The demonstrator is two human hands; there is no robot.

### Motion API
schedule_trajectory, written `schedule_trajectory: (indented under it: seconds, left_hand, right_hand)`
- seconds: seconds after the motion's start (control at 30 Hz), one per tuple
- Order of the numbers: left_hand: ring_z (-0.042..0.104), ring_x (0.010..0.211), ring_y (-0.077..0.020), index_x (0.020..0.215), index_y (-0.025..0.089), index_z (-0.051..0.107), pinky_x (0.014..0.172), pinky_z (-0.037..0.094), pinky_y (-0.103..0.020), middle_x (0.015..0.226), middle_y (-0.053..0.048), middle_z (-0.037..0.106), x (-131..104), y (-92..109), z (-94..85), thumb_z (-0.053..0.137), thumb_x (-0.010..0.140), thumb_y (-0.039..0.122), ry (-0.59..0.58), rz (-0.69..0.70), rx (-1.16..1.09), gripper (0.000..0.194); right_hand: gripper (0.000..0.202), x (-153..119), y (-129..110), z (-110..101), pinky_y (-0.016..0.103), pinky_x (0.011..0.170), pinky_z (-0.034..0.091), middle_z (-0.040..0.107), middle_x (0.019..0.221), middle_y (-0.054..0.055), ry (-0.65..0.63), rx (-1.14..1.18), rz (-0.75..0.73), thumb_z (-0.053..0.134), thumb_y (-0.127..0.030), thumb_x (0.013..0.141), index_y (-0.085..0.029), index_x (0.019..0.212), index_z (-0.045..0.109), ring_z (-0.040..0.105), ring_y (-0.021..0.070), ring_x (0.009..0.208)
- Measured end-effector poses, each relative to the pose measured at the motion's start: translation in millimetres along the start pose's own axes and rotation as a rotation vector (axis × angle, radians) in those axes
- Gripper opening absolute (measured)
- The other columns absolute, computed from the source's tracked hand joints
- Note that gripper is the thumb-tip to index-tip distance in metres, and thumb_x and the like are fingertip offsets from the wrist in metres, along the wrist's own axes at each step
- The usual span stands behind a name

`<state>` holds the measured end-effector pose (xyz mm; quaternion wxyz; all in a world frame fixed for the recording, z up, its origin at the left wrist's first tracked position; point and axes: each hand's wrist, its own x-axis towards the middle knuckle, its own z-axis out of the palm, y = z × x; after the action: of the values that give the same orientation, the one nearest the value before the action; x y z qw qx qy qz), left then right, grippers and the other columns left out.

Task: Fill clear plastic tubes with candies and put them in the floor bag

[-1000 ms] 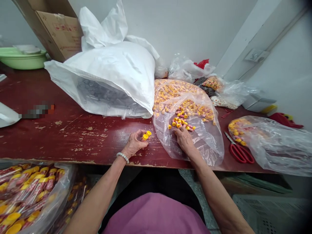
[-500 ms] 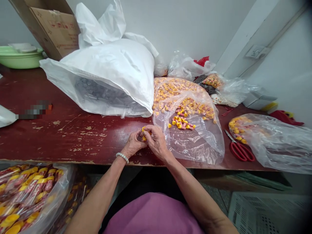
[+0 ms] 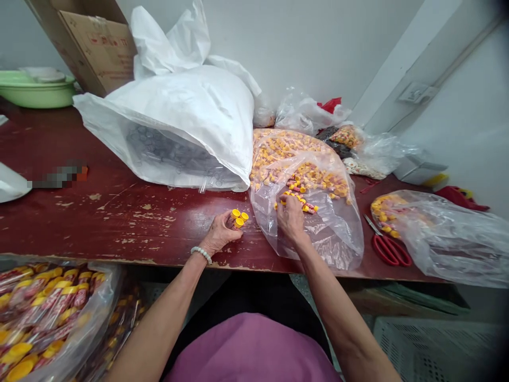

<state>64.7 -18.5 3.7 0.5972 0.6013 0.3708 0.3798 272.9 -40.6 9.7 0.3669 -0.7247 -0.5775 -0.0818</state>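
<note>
My left hand [image 3: 221, 233], with a pale beaded bracelet on its wrist, is closed around three clear tubes with yellow caps [image 3: 238, 223], held upright just above the red table. My right hand [image 3: 291, 216] reaches onto the clear plastic bag at the right. Its fingers are curled down at a small pile of yellow caps with red-and-white printed pieces [image 3: 309, 208]; what lies between the fingertips is hidden. Behind that pile, many more such caps [image 3: 282, 148] fill the clear bag [image 3: 334, 239].
A big white sack [image 3: 191, 106] of clear tubes [image 3: 159, 151] lies open behind my left hand. Red-handled scissors [image 3: 392, 250] and another clear bag [image 3: 449, 244] are at the right. Filled yellow-capped tubes [image 3: 51, 307] sit in a bag below the table's left front edge.
My right hand has left the tubes in my left hand and moved right to the pile of caps. The left hand keeps holding the tubes in nearly the same spot.
</note>
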Motion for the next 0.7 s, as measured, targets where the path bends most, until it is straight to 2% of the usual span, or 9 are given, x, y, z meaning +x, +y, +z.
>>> schedule_trajectory:
  seconds: [0.07,0.13,0.23,0.33,0.4,0.47,0.6,0.7]
  left_hand:
    - [0.064,0.074,-0.0159,0.082,0.013,0.059,0.068,0.051,-0.025,0.081,-0.003,0.069,-0.1,0.6,0.6,0.065,0.053,0.012,0.013,-0.004,-0.001,0.030]
    - [0.064,0.073,-0.0158,0.082,0.013,0.059,0.069,0.051,-0.025,0.081,-0.003,0.069,-0.4,1.5,1.0,0.065,0.052,0.012,0.019,-0.006,-0.004,0.030]
    - [0.064,0.074,-0.0153,0.082,0.013,0.059,0.070,0.050,-0.025,0.082,-0.004,0.069,-0.8,2.2,1.5,0.066,0.052,0.011,0.019,-0.006,0.000,0.031]
    - [0.063,0.074,-0.0149,0.083,0.013,0.059,0.069,0.049,-0.024,0.083,-0.004,0.069,-0.7,1.3,1.5,0.066,0.053,0.011,0.010,-0.019,-0.011,0.032]
    - [0.062,0.072,-0.0141,0.085,0.013,0.058,0.067,0.049,-0.023,0.082,-0.003,0.068,-0.4,-0.2,0.8,0.066,0.053,0.012,-0.003,-0.023,-0.015,0.032]
    - [0.060,0.070,-0.0126,0.087,0.012,0.058,0.065,0.047,-0.022,0.081,-0.002,0.066,0.2,-1.9,-0.6,0.066,0.055,0.012,-0.008,-0.008,0.023,0.032]
    - [0.055,0.064,-0.0104,0.084,0.012,0.058,0.060,0.044,-0.020,0.075,0.001,0.062,3.0,-5.7,-4.5,0.066,0.056,0.014,-0.015,0.066,0.124,0.029]
    - [0.052,0.065,-0.0103,0.082,0.012,0.059,0.060,0.043,-0.020,0.074,0.002,0.061,5.1,-7.9,-6.7,0.067,0.055,0.015,-0.006,0.128,0.195,0.029]
  right_hand:
    - [0.021,5.8,14.0,13.0,0.038,0.084,0.039,0.062,0.098,0.012,-0.113,-0.149,0.013,0.049,-0.020,0.082,-0.016,0.098,0.063,0.051,0.0249,0.095]
    - [0.020,8.6,21.4,22.9,0.038,0.085,0.038,0.063,0.098,0.012,-0.151,-0.192,0.013,0.051,-0.020,0.081,-0.017,0.097,0.064,0.051,0.0253,0.097]
    - [0.024,8.6,24.8,23.1,0.038,0.087,0.039,0.063,0.099,0.013,-0.108,-0.175,0.065,0.044,-0.017,0.083,-0.014,0.100,0.063,0.052,0.0243,0.098]
    - [0.028,1.7,12.9,3.0,0.037,0.085,0.042,0.061,0.103,0.015,0.045,0.008,0.148,0.037,-0.017,0.087,-0.011,0.106,0.058,0.054,0.0226,0.096]
    - [0.026,-7.5,-8.5,-14.8,0.036,0.084,0.045,0.061,0.101,0.011,0.090,0.265,0.071,0.039,-0.021,0.089,-0.015,0.107,0.057,0.055,0.0203,0.094]
    - [0.023,-17.9,-37.3,-27.6,0.034,0.086,0.046,0.059,0.100,0.008,-0.008,0.462,-0.140,0.040,-0.020,0.090,-0.019,0.104,0.059,0.055,0.0182,0.096]
    - [0.027,-31.5,-83.0,-28.3,0.032,0.085,0.049,0.053,0.102,0.009,-0.198,0.511,-0.380,0.042,-0.014,0.088,-0.020,0.109,0.059,0.054,0.0171,0.098]
    - [0.032,-32.1,-91.5,-21.6,0.033,0.089,0.048,0.055,0.108,0.009,-0.266,0.500,-0.460,0.045,-0.015,0.088,-0.020,0.119,0.053,0.054,0.0181,0.102]
